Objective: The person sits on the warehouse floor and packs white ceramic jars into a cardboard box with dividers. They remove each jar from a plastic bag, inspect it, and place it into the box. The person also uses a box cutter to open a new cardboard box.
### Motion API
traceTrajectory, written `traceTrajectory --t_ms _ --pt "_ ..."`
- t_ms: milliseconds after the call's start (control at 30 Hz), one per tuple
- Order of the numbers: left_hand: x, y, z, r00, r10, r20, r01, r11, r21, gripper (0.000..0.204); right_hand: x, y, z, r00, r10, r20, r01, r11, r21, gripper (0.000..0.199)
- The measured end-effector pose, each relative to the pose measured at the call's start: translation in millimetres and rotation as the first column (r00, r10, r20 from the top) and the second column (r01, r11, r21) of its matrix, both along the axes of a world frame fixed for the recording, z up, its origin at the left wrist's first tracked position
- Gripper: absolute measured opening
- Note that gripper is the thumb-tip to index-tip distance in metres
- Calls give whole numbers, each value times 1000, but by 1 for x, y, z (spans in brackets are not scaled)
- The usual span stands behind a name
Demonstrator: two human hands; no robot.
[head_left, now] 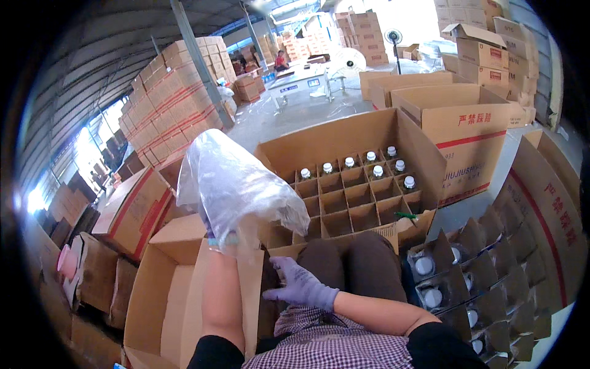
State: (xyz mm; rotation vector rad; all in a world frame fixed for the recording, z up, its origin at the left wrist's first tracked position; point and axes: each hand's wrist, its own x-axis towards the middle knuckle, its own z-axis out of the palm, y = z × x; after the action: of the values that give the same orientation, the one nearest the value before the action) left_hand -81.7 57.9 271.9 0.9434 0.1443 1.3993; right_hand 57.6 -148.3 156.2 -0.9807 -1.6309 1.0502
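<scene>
My left hand (222,238), gloved, holds up a crumpled clear plastic bag (236,178); the bag covers the hand and hides its fingers. My right hand (301,283), in a purple-grey glove, is over my lap with its fingers apart and nothing in them. In front of me is an open cardboard box (332,138) with a grid of cardboard dividers (359,194). Several bottles with white caps (349,162) stand in its far and right cells, while nearer cells hold none. A small green object (405,215) lies at the box's near right corner.
At my right, a divider grid (485,270) holds more white-capped bottles (424,265), beside a tall open carton (547,203). An open box (166,295) sits at my left. Farther off are open cartons (461,123), stacked boxes (172,104), a white table (298,83), fans (347,61) and a seated person (281,61).
</scene>
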Motion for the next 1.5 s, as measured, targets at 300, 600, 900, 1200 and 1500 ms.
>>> traceTrajectory --t_ms 300,600,900,1200,1500 --pt "-1 7 -61 995 -91 29 92 994 -55 48 -1 43 15 667 100 -738 -454 841 -296 49" --pt "3 4 -55 963 -229 142 252 953 -167 47 6 27 22 825 105 -555 -316 901 -298 44" --pt "18 -6 -40 991 124 -45 -127 988 -91 41 -10 34 -13 975 -29 -218 54 992 110 39" --pt "22 38 -76 917 336 -216 -343 939 5 37 -22 -18 -6 943 -281 178 120 787 605 22" --pt "-24 33 14 997 55 -48 -61 989 -135 33 20 17 -22 838 -184 514 95 976 194 28"
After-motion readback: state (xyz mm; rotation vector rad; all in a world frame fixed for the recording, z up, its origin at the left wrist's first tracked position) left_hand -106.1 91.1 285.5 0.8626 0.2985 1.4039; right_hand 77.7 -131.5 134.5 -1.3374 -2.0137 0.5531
